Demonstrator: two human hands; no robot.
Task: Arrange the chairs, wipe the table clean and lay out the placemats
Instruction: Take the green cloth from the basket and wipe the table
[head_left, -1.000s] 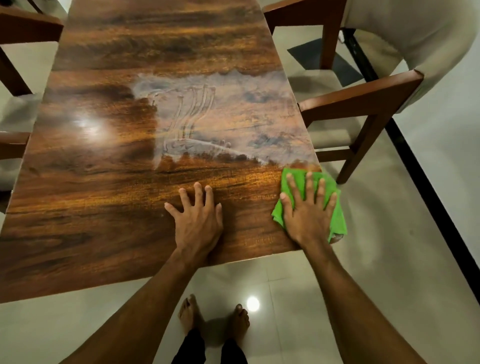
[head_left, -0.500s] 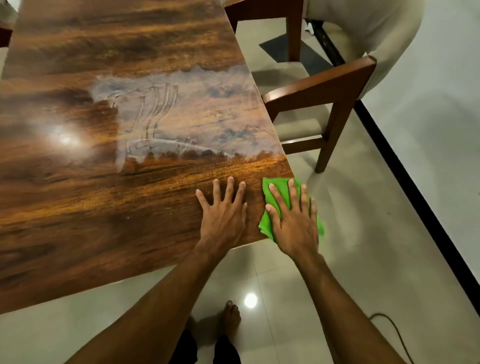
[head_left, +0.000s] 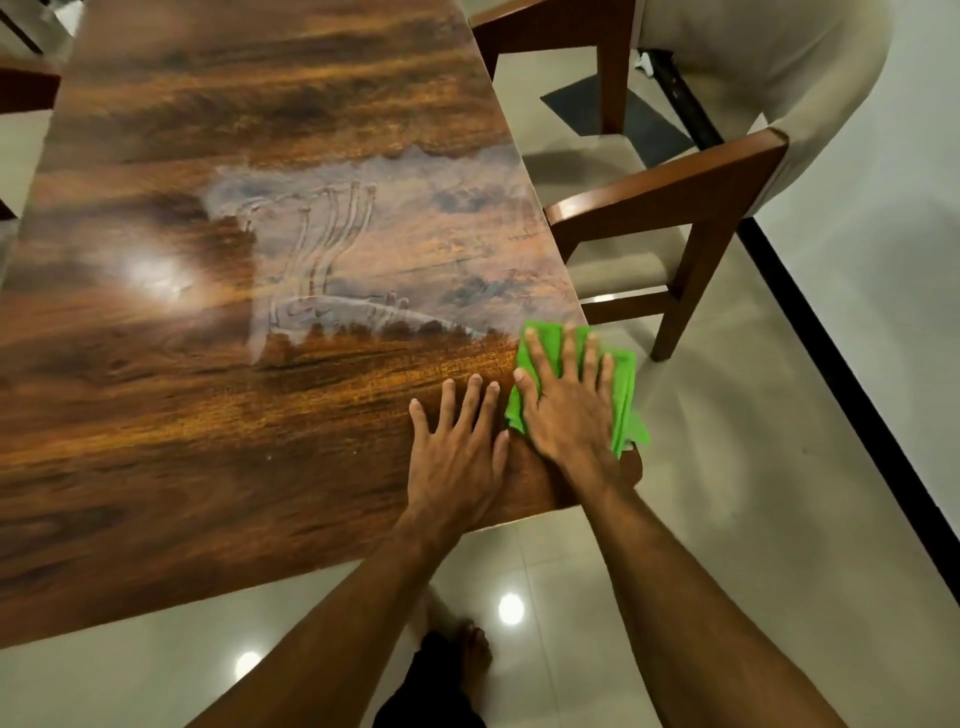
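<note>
A glossy dark wooden table (head_left: 182, 415) fills the left and middle of the head view. A hazy smear with finger streaks (head_left: 363, 244) covers its middle. My right hand (head_left: 569, 410) presses flat, fingers spread, on a folded green cloth (head_left: 623, 384) at the table's near right corner. The cloth hangs slightly over the right edge. My left hand (head_left: 457, 452) rests flat on the bare wood just left of the cloth, fingers straight and spread. A wooden chair with a beige cushion (head_left: 670, 197) stands at the table's right side.
Another chair's dark wooden part (head_left: 26, 88) shows at the far left edge. The floor is pale glossy tile (head_left: 753, 493) with a black strip (head_left: 852, 395) along the white wall on the right. My bare foot (head_left: 467, 649) stands below the table's near edge.
My right hand has slid the green cloth a little further up along the right edge, and my left hand has stayed flat close beside it. The view has shifted slightly left.
</note>
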